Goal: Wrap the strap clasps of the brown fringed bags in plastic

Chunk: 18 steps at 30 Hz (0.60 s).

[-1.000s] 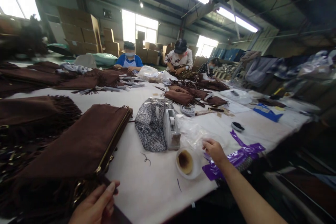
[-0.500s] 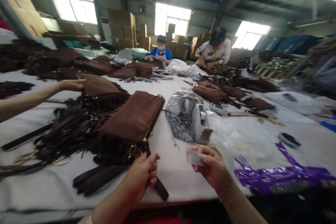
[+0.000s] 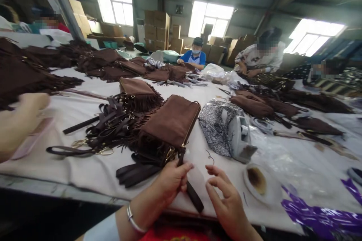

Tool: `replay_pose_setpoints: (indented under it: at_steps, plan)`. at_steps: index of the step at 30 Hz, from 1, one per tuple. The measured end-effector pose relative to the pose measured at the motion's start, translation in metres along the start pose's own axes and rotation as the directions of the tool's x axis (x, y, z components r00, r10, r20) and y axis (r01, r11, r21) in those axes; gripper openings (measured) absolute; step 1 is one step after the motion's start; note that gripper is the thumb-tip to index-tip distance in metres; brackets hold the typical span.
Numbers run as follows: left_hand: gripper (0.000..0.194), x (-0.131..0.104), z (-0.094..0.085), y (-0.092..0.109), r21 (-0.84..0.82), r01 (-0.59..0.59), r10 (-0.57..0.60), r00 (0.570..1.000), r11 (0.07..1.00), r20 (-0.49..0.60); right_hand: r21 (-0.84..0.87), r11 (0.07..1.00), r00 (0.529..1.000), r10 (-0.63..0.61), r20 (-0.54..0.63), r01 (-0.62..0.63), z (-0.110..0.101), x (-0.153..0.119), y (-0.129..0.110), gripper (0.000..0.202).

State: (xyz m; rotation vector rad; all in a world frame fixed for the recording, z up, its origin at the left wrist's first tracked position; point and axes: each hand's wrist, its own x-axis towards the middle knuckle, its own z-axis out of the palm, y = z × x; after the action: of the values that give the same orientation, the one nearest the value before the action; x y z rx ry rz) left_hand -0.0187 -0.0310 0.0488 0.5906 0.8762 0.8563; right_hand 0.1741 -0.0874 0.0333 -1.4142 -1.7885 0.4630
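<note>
A: Hands first. What did we log?

B: The left hand (image 3: 171, 180) was pinched around the dark strap (image 3: 195, 198), just below the clasp (image 3: 169, 154); the strap's end hung free past the fingers. The right hand (image 3: 226, 197) stood beside it, thumb and fingertips apart, nothing discernible between them. A pale, clear patch showed between the hands; we could not identify it.

A: Step?

B: We judged it strap work at the near corner of the brown pouch (image 3: 172, 120), which lay on the table (image 3: 93, 180) just beyond the left hand, zipper edge to the right. The next move, we reckoned, called for a steady left pinch and for the right fingertips to meet on the strap.

A: Obstacles?

B: The white bowl (image 3: 268, 192) sat near the right hand. A curl of thread (image 3: 209, 156) lay beyond the fingertips, then the tape dispenser (image 3: 240, 139) against a patterned sheet (image 3: 216, 128). Left of the pouch, a tangle of straps (image 3: 110, 124) could snag, we thought.

A: Farther out?

B: A co-worker's hand (image 3: 34, 111), blurred over a pink comb (image 3: 36, 135), grip unclear; a second pouch (image 3: 138, 90); across the table, a person in blue (image 3: 195, 58) before stacked cartons (image 3: 157, 32).
</note>
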Motion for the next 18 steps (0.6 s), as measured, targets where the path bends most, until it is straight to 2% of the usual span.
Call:
replay_pose_setpoints:
  at_steps: [2,3,5,7,9,12,14,16,18]
  plan:
    - [0.038,0.003,0.001,-0.002,0.101,-0.047,0.052,0.997,0.994,-0.051,-0.3,0.952,0.987,-0.097,-0.128,0.055,-0.028,-0.009,0.019,0.016]
    - [0.038,0.005,0.001,-0.003,0.148,-0.064,0.074,0.995,0.987,-0.069,-0.453,0.891,0.973,-0.134,-0.186,0.036,-0.043,-0.013,0.03,0.021]
    - [0.037,0.007,0.003,-0.003,0.213,-0.077,0.098,0.991,0.974,-0.091,-0.685,0.719,0.963,-0.084,-0.254,-0.118,-0.068,-0.019,0.051,0.032]
    - [0.038,0.008,0.004,-0.004,0.232,-0.068,0.096,0.989,0.97,-0.111,-0.806,0.555,0.97,0.005,-0.242,-0.204,-0.082,-0.025,0.071,0.035]
    - [0.039,0.01,0.005,-0.004,0.226,-0.056,0.086,0.989,0.972,-0.123,-0.858,0.474,0.981,0.083,-0.178,-0.196,-0.086,-0.03,0.088,0.033]
    - [0.039,0.01,0.007,-0.006,0.215,-0.061,0.089,0.988,0.975,-0.124,-0.857,0.484,0.982,0.153,-0.114,-0.175,-0.084,-0.03,0.102,0.032]
    - [0.038,0.008,0.007,-0.006,0.208,-0.063,0.088,0.989,0.976,-0.117,-0.815,0.544,0.98,0.124,-0.154,-0.197,-0.086,-0.027,0.097,0.033]
    - [0.038,0.006,0.007,-0.006,0.214,-0.061,0.087,0.99,0.975,-0.114,-0.723,0.662,0.97,0.029,-0.24,-0.199,-0.089,-0.02,0.083,0.031]
    - [0.038,0.004,0.007,-0.005,0.222,-0.053,0.079,0.99,0.974,-0.113,-0.558,0.814,0.948,-0.027,-0.318,-0.165,-0.087,-0.012,0.063,0.026]
